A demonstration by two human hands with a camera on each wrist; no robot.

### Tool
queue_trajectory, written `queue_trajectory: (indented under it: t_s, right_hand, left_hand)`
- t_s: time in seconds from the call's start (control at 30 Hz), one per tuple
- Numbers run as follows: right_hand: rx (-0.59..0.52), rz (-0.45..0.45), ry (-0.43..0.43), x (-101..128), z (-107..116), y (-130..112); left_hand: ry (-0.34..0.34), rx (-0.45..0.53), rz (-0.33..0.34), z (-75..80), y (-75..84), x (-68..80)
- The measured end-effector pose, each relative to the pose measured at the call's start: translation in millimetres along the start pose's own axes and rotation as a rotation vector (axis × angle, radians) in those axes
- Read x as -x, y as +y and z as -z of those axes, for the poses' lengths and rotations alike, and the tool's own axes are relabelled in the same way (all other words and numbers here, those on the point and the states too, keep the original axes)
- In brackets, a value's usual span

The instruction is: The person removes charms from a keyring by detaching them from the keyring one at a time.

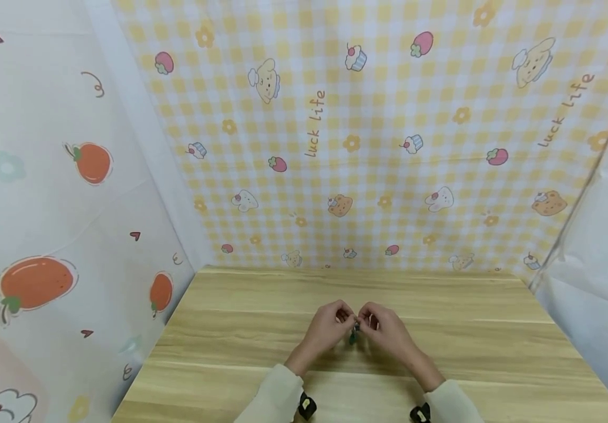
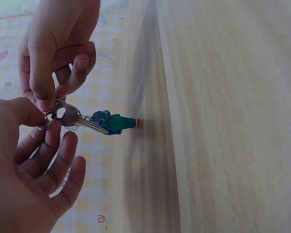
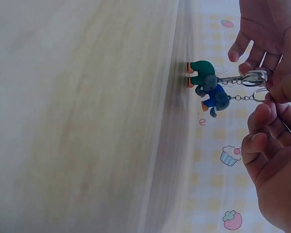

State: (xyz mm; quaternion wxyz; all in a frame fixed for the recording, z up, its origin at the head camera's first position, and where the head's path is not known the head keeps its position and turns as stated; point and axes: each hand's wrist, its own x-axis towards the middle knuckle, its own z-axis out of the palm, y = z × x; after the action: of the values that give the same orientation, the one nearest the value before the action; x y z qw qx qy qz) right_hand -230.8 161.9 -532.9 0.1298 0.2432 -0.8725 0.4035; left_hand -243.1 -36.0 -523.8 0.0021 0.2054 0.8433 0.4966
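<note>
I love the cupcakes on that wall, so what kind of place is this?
Probably a little indoor work booth: a wood-grain table stands in front of a yellow-checked backdrop printed with cupcakes and strawberries, and a white fruit-patterned sheet covers the left side.

Backed by yellow gingham cloth [image 1: 378,111], flanked by fruit-printed fabric [image 1: 71,217] and plain white sheeting [image 1: 594,247], furnished with a wood-grain tabletop [image 1: 229,335].
</note>
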Motion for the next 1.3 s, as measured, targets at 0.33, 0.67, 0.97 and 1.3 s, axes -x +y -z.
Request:
queue_trajectory:
  t_s: [0.33, 0.67, 0.97, 1.3]
  right_hand:
    - [-0.011, 0.031, 0.026, 0.5, -2.4, 0.1]
    - [-0.036, -0.052, -0.003, 2.8, 0.1, 0.1]
    - [-0.064, -0.115, -0.059, 2.1, 0.3, 0.4]
    - [-0.08, -0.099, -0.023, 2.5, -0.7, -0.4]
  left_hand:
    - [-0.004, 0.017, 0.043, 2.3, -2.3, -1.3]
    - [0.019, 0.025, 0.032, 3.9, -1.7, -2.6]
    - [-0.011, 0.057, -0.002, 2.3, -3.2, -0.9]
    - [-0.027, 0.054, 0.0, -1.4, -4.7, -0.2]
